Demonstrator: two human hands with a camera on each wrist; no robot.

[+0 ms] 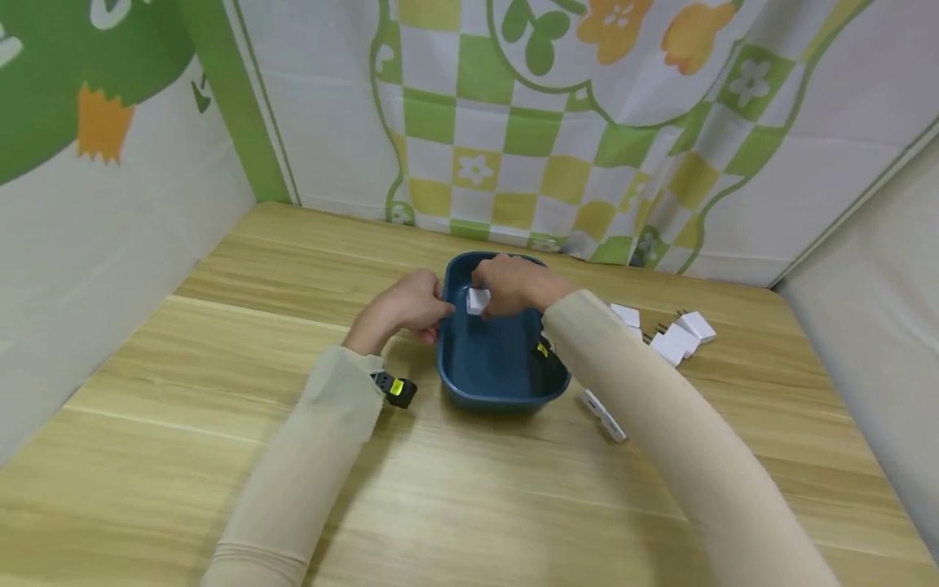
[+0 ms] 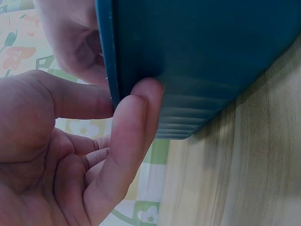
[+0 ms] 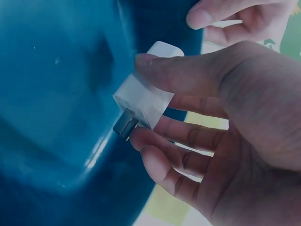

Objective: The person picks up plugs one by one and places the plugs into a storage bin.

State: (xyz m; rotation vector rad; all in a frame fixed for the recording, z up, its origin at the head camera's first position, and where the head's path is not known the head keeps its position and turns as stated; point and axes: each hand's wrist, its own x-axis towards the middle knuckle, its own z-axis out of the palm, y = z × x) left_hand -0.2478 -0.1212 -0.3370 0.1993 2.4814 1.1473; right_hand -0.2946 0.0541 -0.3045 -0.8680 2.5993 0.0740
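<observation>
The tub (image 1: 499,371) stands on the counter (image 1: 469,489), near its middle. The left hand (image 1: 407,306) is at the tub's left rim, thumb inside and a finger against the outer wall. The right hand (image 1: 513,284) is over the far part of the tub and pinches a plug adapter (image 1: 478,300) above the tub's inside. Right of the tub lie several more adapters (image 1: 678,336) in a group on the counter, and another one (image 1: 603,414) lies just beside the tub's near right corner. Behind the tub hangs a cloth backdrop (image 1: 557,122).
</observation>
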